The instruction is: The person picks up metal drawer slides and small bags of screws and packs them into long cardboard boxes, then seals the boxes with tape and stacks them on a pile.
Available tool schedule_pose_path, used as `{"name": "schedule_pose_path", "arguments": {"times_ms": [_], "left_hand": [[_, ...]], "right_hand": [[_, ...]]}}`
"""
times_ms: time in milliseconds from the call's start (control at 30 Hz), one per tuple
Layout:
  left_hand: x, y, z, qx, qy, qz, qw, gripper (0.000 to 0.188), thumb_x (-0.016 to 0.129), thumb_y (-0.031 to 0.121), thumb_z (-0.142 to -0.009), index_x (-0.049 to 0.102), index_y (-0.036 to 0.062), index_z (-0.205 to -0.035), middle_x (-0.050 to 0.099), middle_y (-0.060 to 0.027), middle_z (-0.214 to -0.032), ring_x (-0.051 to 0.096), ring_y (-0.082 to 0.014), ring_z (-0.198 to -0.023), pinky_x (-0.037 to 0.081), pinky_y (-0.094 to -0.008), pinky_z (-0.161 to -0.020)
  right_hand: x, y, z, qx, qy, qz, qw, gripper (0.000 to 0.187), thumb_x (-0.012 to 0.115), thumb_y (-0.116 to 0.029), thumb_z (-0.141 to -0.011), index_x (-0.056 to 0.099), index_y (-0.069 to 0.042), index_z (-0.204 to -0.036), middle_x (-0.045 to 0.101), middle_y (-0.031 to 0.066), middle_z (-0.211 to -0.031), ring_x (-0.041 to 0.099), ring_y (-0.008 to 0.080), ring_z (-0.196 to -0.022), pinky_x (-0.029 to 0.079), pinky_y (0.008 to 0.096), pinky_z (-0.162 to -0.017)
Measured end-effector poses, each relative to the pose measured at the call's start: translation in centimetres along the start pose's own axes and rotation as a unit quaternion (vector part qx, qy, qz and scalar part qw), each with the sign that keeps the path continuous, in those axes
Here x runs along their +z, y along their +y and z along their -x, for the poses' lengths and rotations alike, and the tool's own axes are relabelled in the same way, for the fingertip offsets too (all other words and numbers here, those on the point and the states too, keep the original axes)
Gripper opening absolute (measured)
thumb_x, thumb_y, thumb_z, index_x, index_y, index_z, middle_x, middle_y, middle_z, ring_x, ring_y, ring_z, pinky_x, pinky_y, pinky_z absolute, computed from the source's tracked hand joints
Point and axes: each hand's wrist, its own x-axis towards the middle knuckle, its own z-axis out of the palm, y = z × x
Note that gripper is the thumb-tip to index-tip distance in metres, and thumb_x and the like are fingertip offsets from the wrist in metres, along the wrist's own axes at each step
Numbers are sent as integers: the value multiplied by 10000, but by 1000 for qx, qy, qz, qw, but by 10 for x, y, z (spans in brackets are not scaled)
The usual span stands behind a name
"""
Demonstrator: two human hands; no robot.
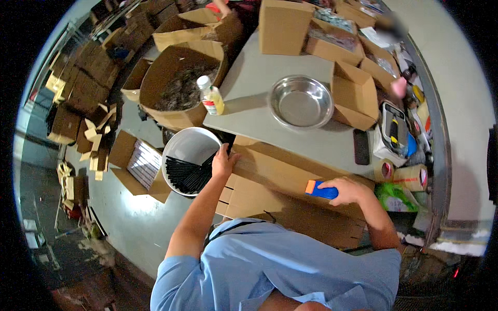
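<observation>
My right hand [346, 192] is closed around a small blue handheld tool [326, 192] with an orange end, held over brown cardboard. Its exact kind does not show. My left hand [223, 163] has bent fingers at the left end of the cardboard box [290, 169], beside the right rim of a white bucket [191, 136]. Whatever is between those fingers, if anything, cannot be made out. Inside the bucket lies a bundle of thin black rods [189, 173]. Cardboard flaps [270, 199] spread in front of my body.
On the grey table [244, 116] stand a metal bowl [301, 102], a bottle [210, 96] with a white cap, a dark phone [361, 147] and an open carton [354, 96]. Tape rolls [410, 177] sit at right. Large cartons [181, 85] stand left; another person's arm [223, 7] shows behind.
</observation>
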Motion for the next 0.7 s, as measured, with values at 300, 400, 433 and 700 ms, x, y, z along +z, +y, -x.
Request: {"name": "schedule_pose_path", "arguments": {"times_ms": [300,400,433,700], "left_hand": [[69,126,64,377,-311,-323,810,1078,791,499,-531,264,132,-1396,336,-168,-1357,291,-350,-1276,180,-578,-1049],[51,123,62,399,-337,-316,792,1051,800,401,-503,286,118,-1375,404,-181,-1238,367,-356,-1180,245,-517,-1028],[43,115,67,398,-333,-296,802,1039,795,368,-492,294,111,-1365,415,-180,-1214,377,-356,-1163,271,-496,-1013],[-23,62,51,240,-546,-197,778,637,773,376,-666,537,65,-1169,577,-173,-1142,549,-310,-1058,449,-389,-884]], "right_hand": [[35,11,35,-38,317,61,946,667,705,-363,-727,466,-145,-1310,381,161,-1295,494,319,-1076,406,399,-922],[66,35,59,23,471,-21,881,653,717,-323,-735,461,-89,-1288,339,209,-1305,442,349,-1124,370,436,-968],[80,46,70,56,548,-98,829,621,718,-298,-733,477,-75,-1260,309,228,-1346,402,366,-1190,347,447,-1001],[336,135,27,267,694,-286,605,786,731,-267,-764,280,-14,-1356,340,214,-1338,371,322,-1228,345,452,-990]]}}
